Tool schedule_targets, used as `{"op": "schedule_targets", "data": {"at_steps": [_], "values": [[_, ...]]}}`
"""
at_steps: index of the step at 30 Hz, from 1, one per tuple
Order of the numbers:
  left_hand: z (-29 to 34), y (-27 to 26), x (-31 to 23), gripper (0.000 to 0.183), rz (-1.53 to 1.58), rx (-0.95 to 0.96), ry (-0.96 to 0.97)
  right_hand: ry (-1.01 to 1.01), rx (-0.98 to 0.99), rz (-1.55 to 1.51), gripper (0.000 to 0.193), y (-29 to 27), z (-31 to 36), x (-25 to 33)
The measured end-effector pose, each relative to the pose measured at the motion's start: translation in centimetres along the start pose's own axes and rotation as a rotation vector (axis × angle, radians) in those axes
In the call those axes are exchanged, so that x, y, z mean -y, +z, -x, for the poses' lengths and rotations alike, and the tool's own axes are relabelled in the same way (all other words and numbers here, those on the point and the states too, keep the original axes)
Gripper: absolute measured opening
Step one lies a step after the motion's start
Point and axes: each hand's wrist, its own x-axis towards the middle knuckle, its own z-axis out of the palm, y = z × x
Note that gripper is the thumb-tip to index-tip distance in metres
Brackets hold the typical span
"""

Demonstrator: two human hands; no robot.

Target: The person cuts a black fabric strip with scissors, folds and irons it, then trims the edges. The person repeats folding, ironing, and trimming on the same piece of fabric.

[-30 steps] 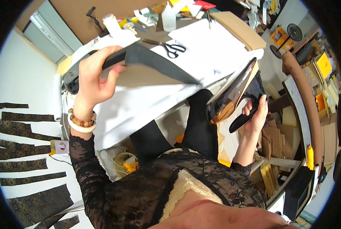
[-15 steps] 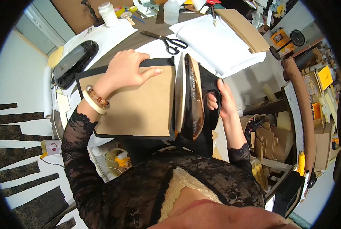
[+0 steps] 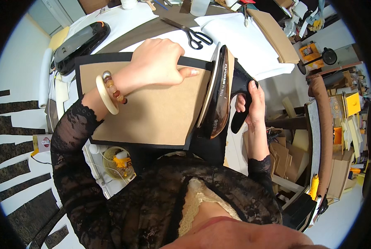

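Head-worn fisheye, looking steeply down

One wide view, from close above the person's torso (image 3: 152, 195), which spreads below the electric iron (image 3: 220, 99) near picture centre; it faces down and forward, over the iron to the tabletop (image 3: 142, 31) beyond.

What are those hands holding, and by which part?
The right hand grips the clothes iron by its black handle. The left hand holds the black-edged tan board at its far edge, thumb on the tan face, other fingertips hidden.
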Motion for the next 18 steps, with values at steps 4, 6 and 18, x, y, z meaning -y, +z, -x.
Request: {"op": "schedule_targets", "data": {"at_steps": [4,6,18], "values": [[-0.1,0.3,0.8,0.055,0.037,0.001,-0.045,-0.062,0.017,0.052,0.030,0.9,1.3,-1.1],[-0.3,0.8,1.0,0.053,0.004,0.006,-0.035,-0.072,0.023,0.052,0.035,0.7,0.8,-1.2],[-2.9,9.1,10.9,0.057,0.193,0.145,-0.130,-0.014,0.026,0.116,0.034,0.3,-1.2,1.7]]}}
